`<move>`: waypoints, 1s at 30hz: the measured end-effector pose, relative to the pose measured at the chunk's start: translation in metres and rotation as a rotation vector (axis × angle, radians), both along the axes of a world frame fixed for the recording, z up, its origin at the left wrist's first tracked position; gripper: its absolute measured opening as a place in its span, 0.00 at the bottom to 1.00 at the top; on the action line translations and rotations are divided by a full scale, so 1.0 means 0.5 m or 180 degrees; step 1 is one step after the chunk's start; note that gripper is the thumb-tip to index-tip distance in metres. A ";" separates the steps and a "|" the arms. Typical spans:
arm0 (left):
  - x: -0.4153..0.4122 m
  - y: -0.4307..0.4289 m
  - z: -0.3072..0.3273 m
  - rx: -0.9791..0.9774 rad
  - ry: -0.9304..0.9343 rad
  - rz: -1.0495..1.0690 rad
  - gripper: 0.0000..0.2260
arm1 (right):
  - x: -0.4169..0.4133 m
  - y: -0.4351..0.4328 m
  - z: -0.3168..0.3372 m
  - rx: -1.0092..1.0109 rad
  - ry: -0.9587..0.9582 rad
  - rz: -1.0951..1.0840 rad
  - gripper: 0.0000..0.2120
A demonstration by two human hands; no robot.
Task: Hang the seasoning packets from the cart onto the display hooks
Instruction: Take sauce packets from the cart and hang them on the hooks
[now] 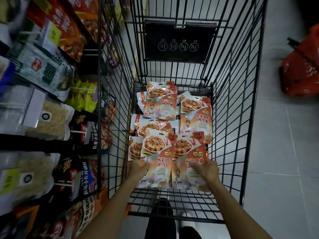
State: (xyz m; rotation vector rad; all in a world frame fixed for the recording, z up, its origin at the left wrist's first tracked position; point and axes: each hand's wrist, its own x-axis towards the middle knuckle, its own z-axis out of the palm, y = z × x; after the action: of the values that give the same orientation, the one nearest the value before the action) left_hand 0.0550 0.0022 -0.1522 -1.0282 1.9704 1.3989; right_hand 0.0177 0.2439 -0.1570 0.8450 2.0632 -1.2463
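- Lower centre: left hand (138, 168) & right hand (206, 170) each clamp a packet (155, 152) in cart (241, 118).
- Mid-frame: several more packets wait; hooks (77, 131) at left, so most work prob. remains.

**Counts.** One black wire shopping cart (254, 100) was present. At least eight orange-and-white seasoning packets (161, 104) lay in it, and overlap hid any further ones. Two hands were in view, the left hand (139, 168) and the right hand (207, 169), each gripping one packet. Four round pictograms (177, 46) marked the single black seat flap (177, 55). There was one red basket (302, 69). Three white display hooks (78, 131) were countable among the blurred shelf goods.
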 end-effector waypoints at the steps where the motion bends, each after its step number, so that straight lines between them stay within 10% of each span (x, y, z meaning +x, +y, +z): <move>1: -0.003 -0.003 0.011 0.0035 0.0081 0.0086 0.14 | -0.001 0.000 0.014 -0.0071 0.0061 -0.0068 0.08; 16: 0.097 -0.053 0.378 -0.0238 0.1585 0.1383 0.14 | -0.052 -0.024 0.411 -0.1288 0.1223 0.0421 0.10; 30: 0.623 -0.020 0.828 -0.1771 0.2685 0.2860 0.23 | 0.174 -0.200 0.799 -0.2709 0.1669 0.2272 0.07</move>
State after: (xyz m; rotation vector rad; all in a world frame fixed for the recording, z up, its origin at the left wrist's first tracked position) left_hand 0.3663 -0.0080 0.2617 -1.9884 2.7598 2.0196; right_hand 0.1048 0.1438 0.2422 -0.6033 1.6291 -1.7566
